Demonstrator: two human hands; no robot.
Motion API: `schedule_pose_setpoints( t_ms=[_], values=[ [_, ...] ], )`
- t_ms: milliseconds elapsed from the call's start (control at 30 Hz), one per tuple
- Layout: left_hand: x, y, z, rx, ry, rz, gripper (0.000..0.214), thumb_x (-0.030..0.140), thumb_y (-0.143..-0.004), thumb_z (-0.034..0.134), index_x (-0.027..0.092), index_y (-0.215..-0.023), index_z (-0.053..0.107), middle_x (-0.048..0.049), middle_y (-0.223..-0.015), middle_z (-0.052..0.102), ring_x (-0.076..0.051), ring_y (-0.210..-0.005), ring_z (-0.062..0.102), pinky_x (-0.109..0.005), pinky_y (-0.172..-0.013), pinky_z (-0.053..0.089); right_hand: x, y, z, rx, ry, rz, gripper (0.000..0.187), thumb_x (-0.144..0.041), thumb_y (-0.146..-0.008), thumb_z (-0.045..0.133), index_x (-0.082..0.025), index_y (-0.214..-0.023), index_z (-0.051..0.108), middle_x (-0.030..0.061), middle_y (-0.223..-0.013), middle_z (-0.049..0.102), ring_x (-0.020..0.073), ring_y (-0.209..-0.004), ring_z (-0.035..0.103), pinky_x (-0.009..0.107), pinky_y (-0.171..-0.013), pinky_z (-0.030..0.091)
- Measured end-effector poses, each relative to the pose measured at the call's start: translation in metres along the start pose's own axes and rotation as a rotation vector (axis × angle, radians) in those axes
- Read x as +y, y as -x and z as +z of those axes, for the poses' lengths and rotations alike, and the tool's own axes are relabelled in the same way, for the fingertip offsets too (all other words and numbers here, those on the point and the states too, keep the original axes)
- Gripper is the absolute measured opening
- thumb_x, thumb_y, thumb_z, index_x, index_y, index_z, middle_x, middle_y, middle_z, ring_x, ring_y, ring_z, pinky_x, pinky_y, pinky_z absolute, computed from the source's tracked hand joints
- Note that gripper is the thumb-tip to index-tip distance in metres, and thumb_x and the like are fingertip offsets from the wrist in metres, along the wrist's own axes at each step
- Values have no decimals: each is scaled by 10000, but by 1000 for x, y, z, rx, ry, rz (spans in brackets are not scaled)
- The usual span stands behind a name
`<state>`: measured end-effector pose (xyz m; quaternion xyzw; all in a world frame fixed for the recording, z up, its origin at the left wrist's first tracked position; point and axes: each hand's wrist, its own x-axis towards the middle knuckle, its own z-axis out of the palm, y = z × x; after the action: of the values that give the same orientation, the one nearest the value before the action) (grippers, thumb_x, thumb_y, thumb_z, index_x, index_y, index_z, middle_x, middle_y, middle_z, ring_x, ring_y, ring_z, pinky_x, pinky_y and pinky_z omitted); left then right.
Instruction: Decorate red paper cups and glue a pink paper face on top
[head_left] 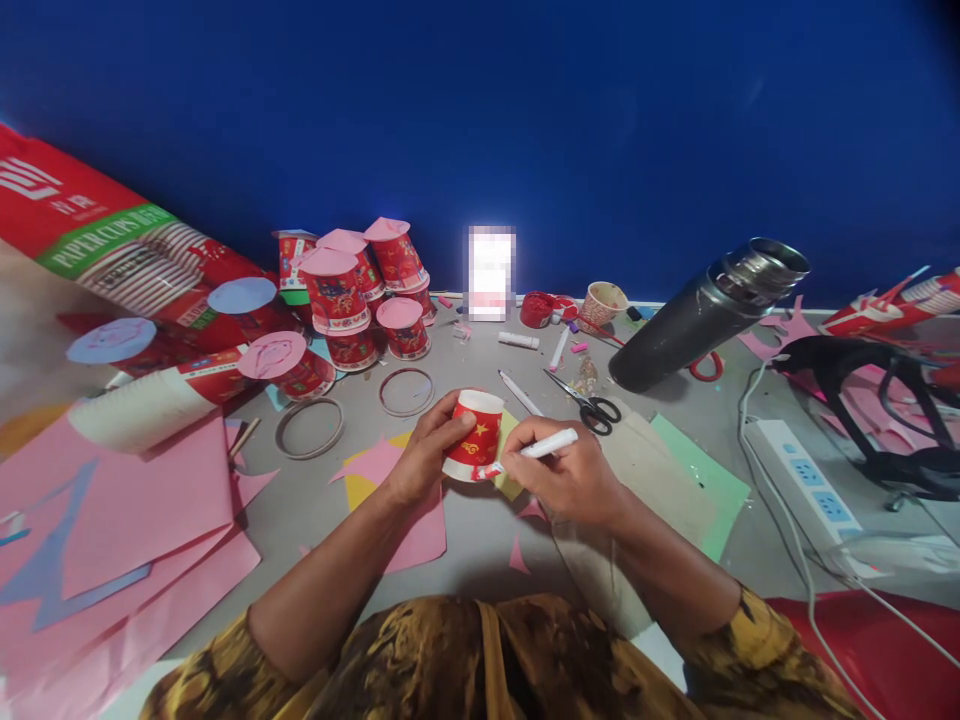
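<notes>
My left hand [424, 452] is wrapped round a red paper cup [478, 430] with gold stars, upside down or tilted I cannot tell. A white band runs along the cup's lower edge, with red marks on part of it. In my right hand [570, 478] is a white marker [551, 443], its red tip touching that band. Just beyond the hands lie another white marker [520, 392] and black-handled scissors [589, 402]. Pink paper [420, 535] and yellow paper lie under the left hand and the cup.
At the back left stand several red cups topped with paper discs [330, 262]. A paper cup bag [127, 235] leans there too. Tape rings [310, 428], pink sheets [142, 490], a dark flask [697, 320], a power strip [806, 480] and cables surround the work area.
</notes>
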<state>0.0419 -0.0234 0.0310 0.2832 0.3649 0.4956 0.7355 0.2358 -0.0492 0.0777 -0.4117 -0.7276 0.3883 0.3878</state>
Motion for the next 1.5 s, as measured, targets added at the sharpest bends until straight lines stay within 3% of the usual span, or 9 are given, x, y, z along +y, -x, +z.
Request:
schedule_pose_setpoints(
  t_ms=[100, 233, 333, 467, 667, 833, 1000, 1267, 1500],
  values=[
    [-1, -1, 0, 12, 34, -15, 552, 404, -670, 957, 132, -1118, 782, -76, -892, 816, -211, -741, 741, -269, -665, 569, 0, 0, 0, 47, -192, 148, 159, -287, -896, 670, -199, -765, 686, -16, -619, 658, 108, -514, 527, 223, -489, 388],
    [-2, -3, -1, 79, 123, -56, 412, 400, -754, 885, 140, -1057, 784, -79, -908, 828, -227, -773, 763, -294, -679, 599, 6, 1, 0, 284, -262, 119, 147, -301, -906, 691, -197, -804, 704, 2, -654, 688, 118, -545, 566, 223, -500, 409],
    [0, -3, -1, 148, 186, -108, 257, 337, -853, 794, 127, -1000, 783, -99, -916, 838, -228, -777, 778, -313, -717, 625, 10, 1, 0, 351, -242, 88, 141, -301, -921, 700, -195, -829, 721, 8, -674, 695, 121, -552, 574, 221, -500, 418],
    [7, -2, 3, 200, 243, -157, 189, 280, -933, 688, 114, -953, 776, -104, -865, 834, -217, -709, 770, -316, -681, 633, 11, 2, 0, 349, -190, 13, 100, -274, -899, 721, -201, -830, 731, -4, -661, 684, 115, -530, 551, 213, -482, 407],
    [10, -3, 10, 237, 291, -180, 256, 273, -998, 591, 89, -940, 760, -113, -814, 812, -211, -677, 767, -307, -652, 633, 12, 5, 2, 389, -46, -55, 49, -214, -880, 699, -210, -832, 710, -17, -679, 676, 110, -520, 544, 227, -494, 420],
    [10, -3, 11, 253, 296, -181, 278, 298, -1004, 597, 66, -1000, 750, -133, -846, 808, -222, -693, 768, -342, -700, 657, 8, 4, -1, 308, 58, -206, 61, -201, -900, 690, -219, -842, 686, -11, -711, 701, 128, -588, 606, 247, -576, 468],
    [10, -3, 12, 244, 285, -188, 241, 309, -974, 647, 90, -942, 741, -107, -812, 797, -216, -673, 760, -337, -686, 656, 4, 1, -1, 253, 106, -327, 69, -179, -925, 666, -222, -872, 675, -5, -718, 711, 126, -577, 598, 254, -574, 448],
    [4, -4, 8, 238, 272, -182, 234, 315, -944, 683, 94, -937, 758, -121, -837, 821, -221, -701, 771, -326, -714, 651, 6, 2, -1, 191, 77, -254, 87, -172, -898, 650, -214, -824, 670, -14, -675, 694, 115, -537, 579, 244, -539, 428],
    [2, -4, 4, 235, 269, -176, 200, 298, -924, 704, 108, -955, 756, -105, -859, 830, -213, -725, 780, -313, -730, 649, 3, 1, -2, 242, 93, -208, 111, -188, -887, 642, -219, -784, 671, -7, -668, 690, 129, -555, 584, 266, -550, 428]
  ],
)
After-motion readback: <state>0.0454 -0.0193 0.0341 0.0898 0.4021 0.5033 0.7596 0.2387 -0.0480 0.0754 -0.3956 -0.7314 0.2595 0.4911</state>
